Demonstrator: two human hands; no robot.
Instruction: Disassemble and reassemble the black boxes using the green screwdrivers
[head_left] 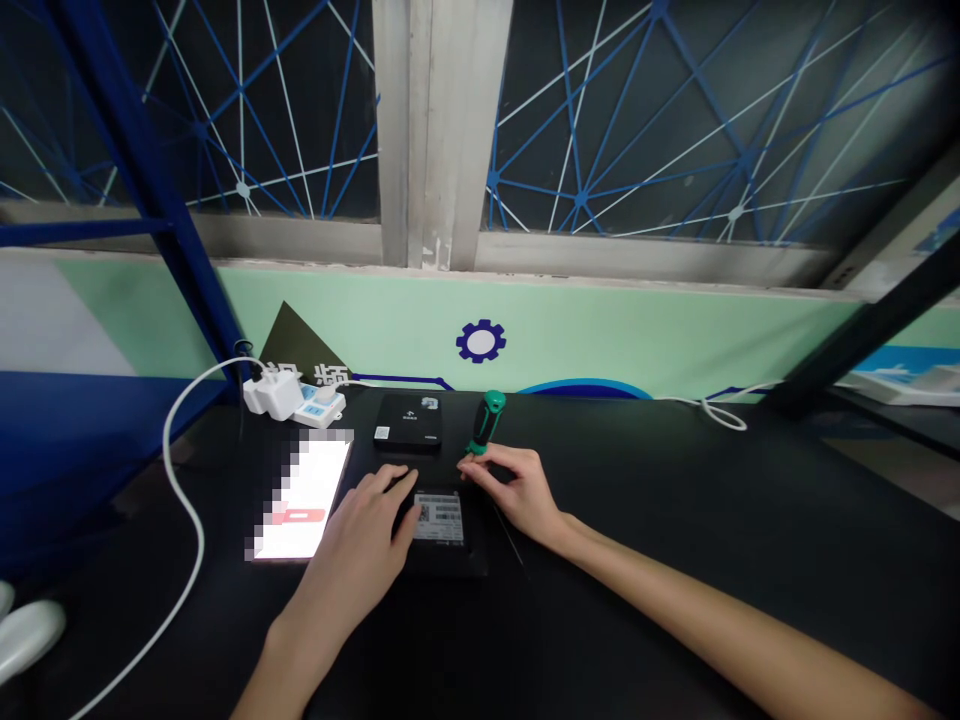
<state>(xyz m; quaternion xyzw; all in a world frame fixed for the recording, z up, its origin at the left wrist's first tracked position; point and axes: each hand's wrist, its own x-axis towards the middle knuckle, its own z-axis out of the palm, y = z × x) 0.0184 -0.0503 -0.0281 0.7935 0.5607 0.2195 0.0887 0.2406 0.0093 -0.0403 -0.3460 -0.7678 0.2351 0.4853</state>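
A black box (450, 562) with a white printed label on its upper face lies on the table in front of me. My left hand (379, 520) rests on its left part, fingers spread and slightly bent. At the box's far right corner, my right hand (517, 490) pinches a screwdriver (487, 425) just under its green and black handle. The screwdriver stands nearly upright, leaning a little to the right at the top. Its tip is hidden by my fingers. Just beyond lies a second flat black box (409, 420) with small stickers.
A lit tablet or phone screen (304, 500), partly pixelated, lies left of my left hand. Behind it sits a white power strip (319, 405) with a plug, and a white cable (180, 480) curves toward me. A pale rounded object (30, 635) is at the left edge.
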